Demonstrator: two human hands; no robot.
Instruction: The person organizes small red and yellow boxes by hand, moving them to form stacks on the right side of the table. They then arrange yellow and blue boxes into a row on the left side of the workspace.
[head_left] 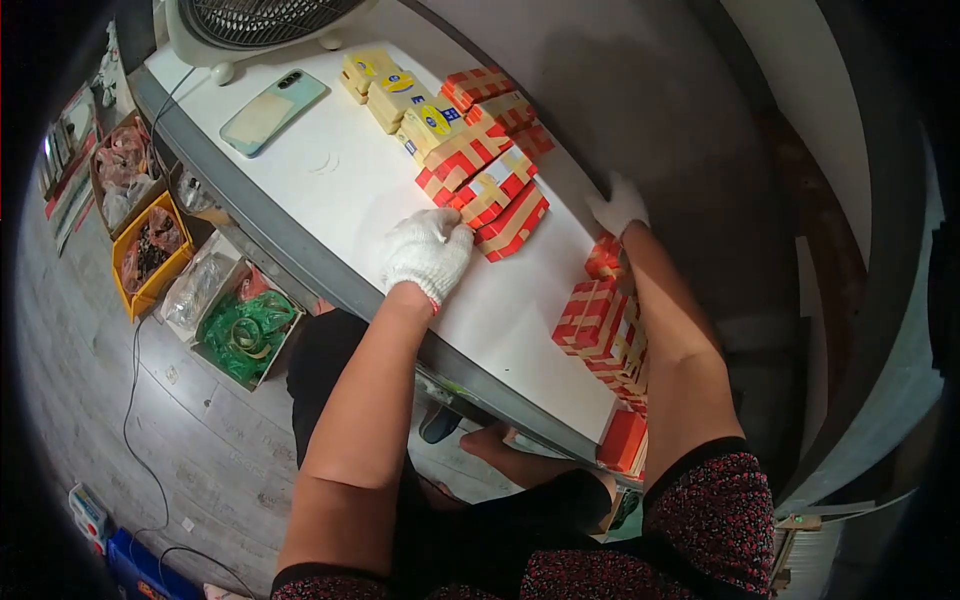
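Note:
My left hand (pixel 430 252), in a white knit glove, has its fingers curled against the lower left side of a group of red and tan taped boxes (pixel 483 190) on the white table. What its fingertips touch is partly hidden. My right hand (pixel 620 204), also gloved, is blurred beyond the table's far edge, above a small red box (pixel 604 259). Pale yellow boxes (pixel 398 97) with blue and yellow labels adjoin the red group. More red and tan boxes (pixel 598 325) are stacked beside my right forearm, which partly covers them.
A phone (pixel 274 112) lies on the white table (pixel 340 215), near a fan (pixel 260 22) at the top left. On the floor at left stand a yellow bin (pixel 130 238) and a box with green plastic (pixel 246 335). A grey rim borders the table.

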